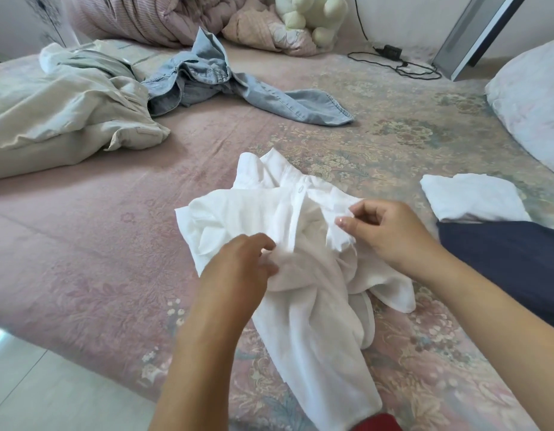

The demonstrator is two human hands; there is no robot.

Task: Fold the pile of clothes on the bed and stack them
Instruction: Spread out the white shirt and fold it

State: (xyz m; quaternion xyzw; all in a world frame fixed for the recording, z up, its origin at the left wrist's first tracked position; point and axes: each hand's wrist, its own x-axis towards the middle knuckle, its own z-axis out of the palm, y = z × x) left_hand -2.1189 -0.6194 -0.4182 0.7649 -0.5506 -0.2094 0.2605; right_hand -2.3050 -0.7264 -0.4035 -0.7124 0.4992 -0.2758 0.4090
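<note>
From the head view, a pink floral bedspread point(114, 244) fills the frame, with two folded pieces at the right edge, a white one point(471, 197) lying on a navy one point(512, 259), which looks like the start of the stack. The white shirt point(269, 213) lies crumpled in the middle, the left hand point(241, 265) gripping its front and the right hand point(384, 231) pinching an edge, fingers curled (no fold made yet). A beige garment point(67, 113) and a denim shirt point(207, 79) wait unfolded, so I judge most work remains.
</note>
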